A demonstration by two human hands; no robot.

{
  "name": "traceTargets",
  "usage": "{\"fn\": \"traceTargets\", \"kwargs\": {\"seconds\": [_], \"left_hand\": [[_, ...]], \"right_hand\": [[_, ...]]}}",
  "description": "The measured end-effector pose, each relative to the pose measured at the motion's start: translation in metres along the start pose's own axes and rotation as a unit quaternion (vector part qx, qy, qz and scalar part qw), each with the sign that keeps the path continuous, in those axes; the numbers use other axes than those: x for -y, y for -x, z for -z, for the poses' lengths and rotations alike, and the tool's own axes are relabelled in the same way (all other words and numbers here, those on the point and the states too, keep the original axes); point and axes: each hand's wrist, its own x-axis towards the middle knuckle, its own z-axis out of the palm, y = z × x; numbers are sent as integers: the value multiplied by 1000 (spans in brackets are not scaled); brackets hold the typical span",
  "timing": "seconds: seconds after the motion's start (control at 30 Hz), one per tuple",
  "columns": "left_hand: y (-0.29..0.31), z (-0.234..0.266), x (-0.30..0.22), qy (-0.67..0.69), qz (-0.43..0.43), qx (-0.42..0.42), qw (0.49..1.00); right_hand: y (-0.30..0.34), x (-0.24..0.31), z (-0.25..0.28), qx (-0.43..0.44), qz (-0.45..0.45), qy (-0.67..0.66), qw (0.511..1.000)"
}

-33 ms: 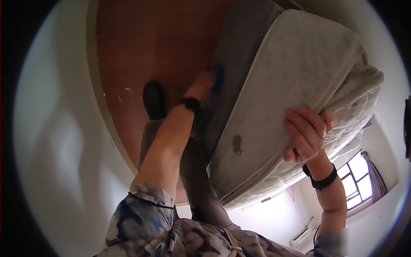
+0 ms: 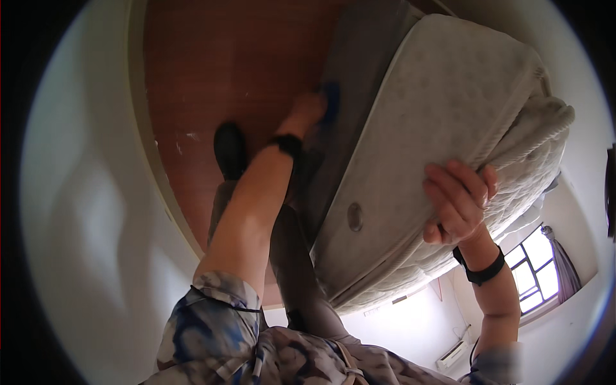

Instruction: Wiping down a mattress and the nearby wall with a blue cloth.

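Observation:
My left hand [image 2: 308,109] reaches down by the floor, its fingers closed round a small blue thing [image 2: 330,102]. That thing is blurred, so I cannot make out whether it is a cloth or a brush. It lies against the dark grey side of the bed base [image 2: 362,70]. On the base rests a thick pale mattress [image 2: 443,96] with corded edges and a round vent on its side. My right hand [image 2: 457,199] is at the mattress's upper edge, fingers curled against it and thumb lower down.
Reddish-brown wooden floor [image 2: 192,64] runs beside the bed, bounded by a white wall [image 2: 83,192] on the left. My dark shoe [image 2: 229,151] stands on that floor. A window [image 2: 536,266] with a grey curtain [image 2: 564,263] shows at the lower right.
My left hand has shifted slightly up the picture along the bed base, with the blue thing in it. My right hand and the mattress stay almost the same.

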Motion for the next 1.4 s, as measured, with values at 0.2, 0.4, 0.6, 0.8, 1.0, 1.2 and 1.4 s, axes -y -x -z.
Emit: {"fn": "traceTargets", "kwargs": {"seconds": [0.2, 0.4, 0.6, 0.8, 1.0, 1.2, 1.4], "left_hand": [[-66, 177, -10, 410, 75, -323, 850], [-49, 195, -69, 461, 26, -474, 750], [42, 154, -80, 425, 40, -408, 807], [71, 108, -85, 403, 60, -358, 840], [2, 214, -66, 281, 71, -429, 856], [1, 267, -74, 241, 59, -339, 907], [7, 229, -81, 294, 114, -311, 897]], "right_hand": [[-4, -3, 2, -25, 5, -1, 1000], [1, -8, 5, -8, 11, 0, 1000], [-4, -6, 3, -15, 25, -1, 1000], [-3, -4, 4, 0, 25, 12, 1000], [-2, -1, -3, -6, 14, -3, 1000], [-2, -3, 6, -6, 19, 3, 1000], [5, -4, 2, -1, 14, 2, 1000]]}}
